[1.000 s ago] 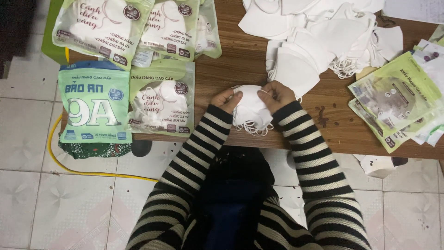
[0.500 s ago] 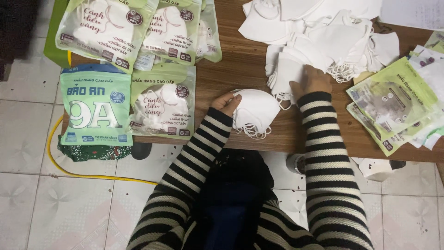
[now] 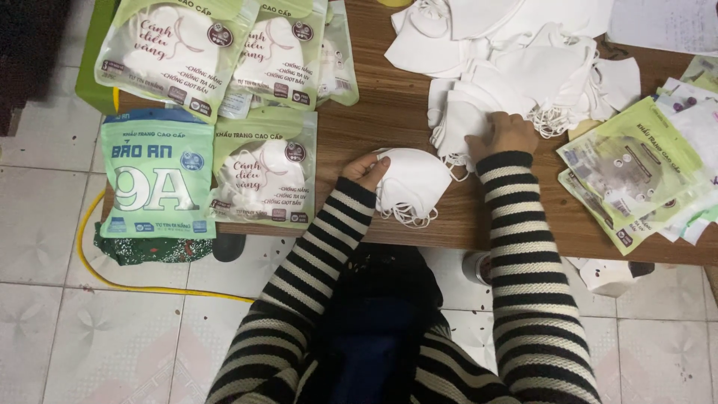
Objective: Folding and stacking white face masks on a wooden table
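My left hand grips a small stack of folded white face masks near the front edge of the wooden table, their ear loops hanging below. My right hand rests on the near edge of a loose pile of white masks at the back of the table, fingers curled onto one of them. Both sleeves are black-and-white striped.
Several filled green mask pouches lie on the left of the table, one teal pouch at the left edge. Empty green pouches are stacked at the right. A yellow cable runs over the tiled floor.
My right hand left the mask stack and reached back and right to the loose pile. My left hand stays on the stack.
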